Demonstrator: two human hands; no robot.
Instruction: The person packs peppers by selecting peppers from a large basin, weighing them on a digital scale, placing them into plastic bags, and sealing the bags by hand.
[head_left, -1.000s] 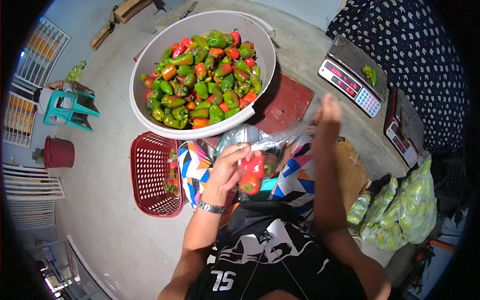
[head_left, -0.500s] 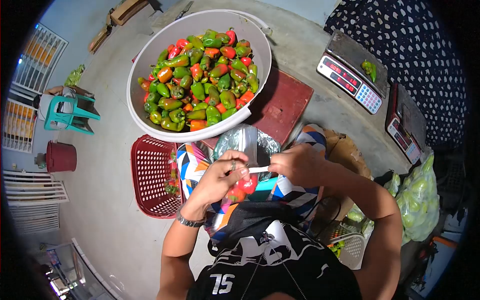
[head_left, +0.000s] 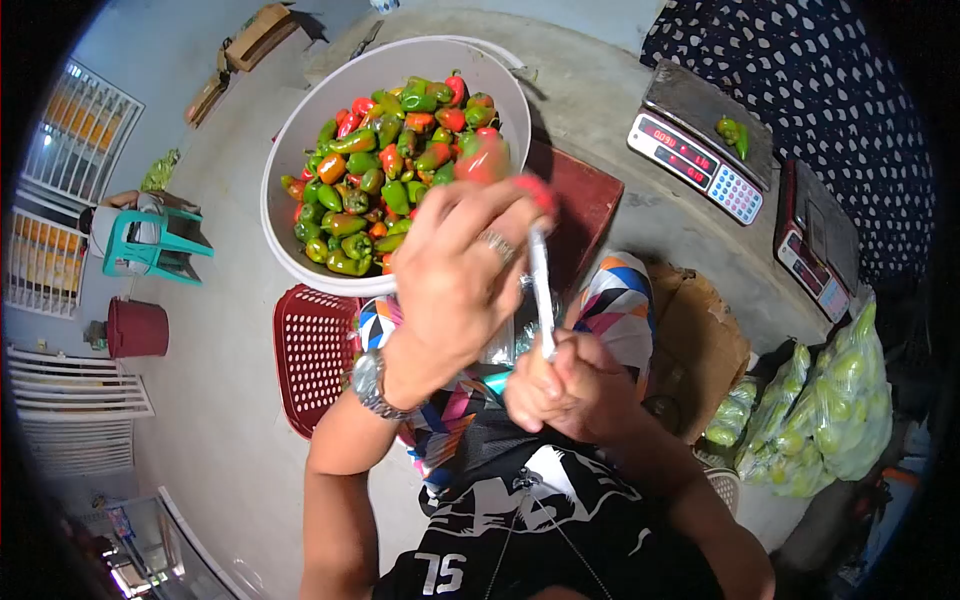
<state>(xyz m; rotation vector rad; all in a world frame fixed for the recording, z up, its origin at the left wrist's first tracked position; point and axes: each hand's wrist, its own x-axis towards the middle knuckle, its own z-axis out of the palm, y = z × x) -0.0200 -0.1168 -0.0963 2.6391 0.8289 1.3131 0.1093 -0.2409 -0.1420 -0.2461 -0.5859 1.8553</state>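
Watching remotely, I see the left hand's (head_left: 455, 275) fingers curled around the plastic bag (head_left: 543, 290), its red peppers (head_left: 485, 160) raised toward twelve o'clock beside the tub (head_left: 508, 105); the right hand (head_left: 560, 388) grips its taut, twisted neck, apparently keeping it closed.

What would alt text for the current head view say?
A person's left hand and right hand hold twisted plastic stretched between them, before a large tub of red and green peppers; two digital scales sit at upper right.
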